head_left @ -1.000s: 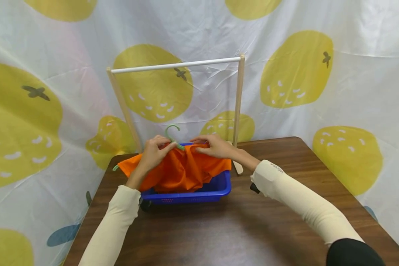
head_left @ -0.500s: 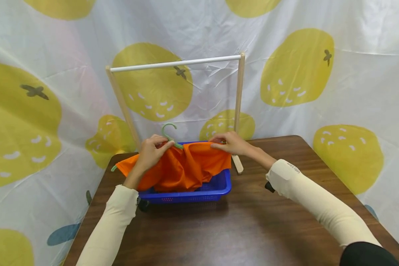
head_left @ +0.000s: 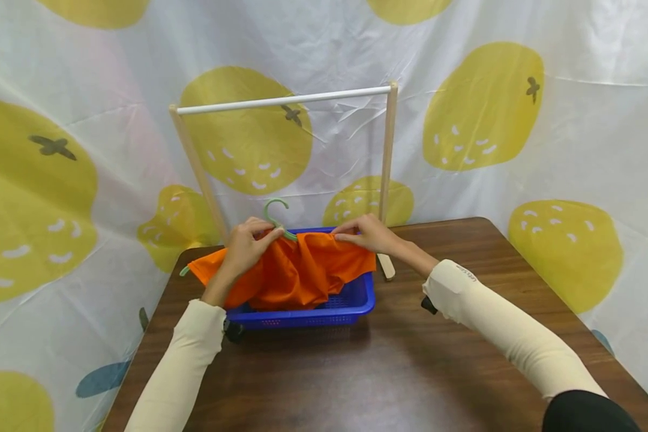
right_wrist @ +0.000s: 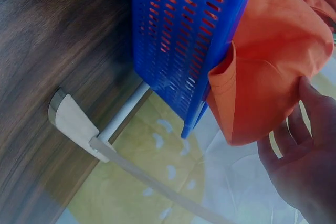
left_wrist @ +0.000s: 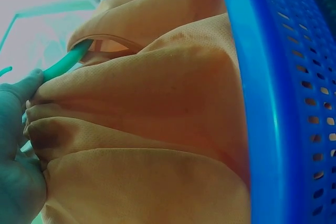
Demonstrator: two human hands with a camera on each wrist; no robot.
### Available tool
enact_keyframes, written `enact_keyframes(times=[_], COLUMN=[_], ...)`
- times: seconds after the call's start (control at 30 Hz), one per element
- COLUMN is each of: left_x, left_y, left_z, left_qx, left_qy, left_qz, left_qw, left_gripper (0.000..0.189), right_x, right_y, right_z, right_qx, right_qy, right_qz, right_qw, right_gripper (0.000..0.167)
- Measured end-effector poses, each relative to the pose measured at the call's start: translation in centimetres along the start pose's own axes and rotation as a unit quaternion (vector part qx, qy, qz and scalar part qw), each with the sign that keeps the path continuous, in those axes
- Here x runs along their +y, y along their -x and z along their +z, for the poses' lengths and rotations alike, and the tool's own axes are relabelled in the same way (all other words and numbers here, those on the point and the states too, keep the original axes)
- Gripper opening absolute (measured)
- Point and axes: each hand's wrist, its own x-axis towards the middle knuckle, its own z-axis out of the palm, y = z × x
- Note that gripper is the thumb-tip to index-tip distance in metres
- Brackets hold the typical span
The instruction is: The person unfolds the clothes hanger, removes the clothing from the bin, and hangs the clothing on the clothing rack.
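Note:
An orange shirt (head_left: 297, 279) hangs in folds over the blue basket, its lower part inside. A green hanger (left_wrist: 65, 64) runs through its neck opening; the hook stands up above the collar, and one arm tip pokes out of the left sleeve. My left hand (head_left: 245, 246) pinches the hanger just below the hook, together with the cloth beside it. With thumb and fingertips, my right hand (head_left: 372, 235) pinches the top edge of the shirt along its right shoulder. The right sleeve droops over the basket's wall in the right wrist view. Cloth hides the hanger's right arm.
The blue perforated basket (head_left: 324, 314) stands on a brown wooden table (head_left: 410, 354). Behind it rises a rack with a white rail (head_left: 286, 102) and wooden posts; one rack foot (right_wrist: 79, 124) lies beside the basket. A fruit-patterned curtain (head_left: 480, 198) hangs behind the table.
My right hand has slid right along the shirt's top edge from near the collar to the shoulder, then slightly back left, where it grips the cloth. My left hand has barely moved.

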Motion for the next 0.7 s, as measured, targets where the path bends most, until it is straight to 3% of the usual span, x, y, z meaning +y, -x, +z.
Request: enact_keyframes(times=[0.23, 0.5, 0.7], left_x=[0.0, 0.1, 0.2], left_y=[-0.1, 0.0, -0.1], left_z=[-0.2, 0.0, 0.2], left_qx=[0.006, 0.002, -0.001], left_qy=[0.0, -0.004, -0.01], left_qz=[-0.007, -0.006, -0.004], left_qw=[1.0, 1.0, 0.9999], left_gripper=[0.018, 0.018, 0.018], right_x=[-0.3, -1.1, -2.0], right_y=[-0.4, -1.3, -2.3], right_z=[0.1, 0.8, 1.6], right_qx=[0.011, -0.006, -0.007], right_qy=[0.002, -0.009, -0.011], right_qz=[0.0, 0.017, -0.003], right_qw=[0.9999, 0.9998, 0.9999], right_gripper=[0.018, 0.021, 0.021])
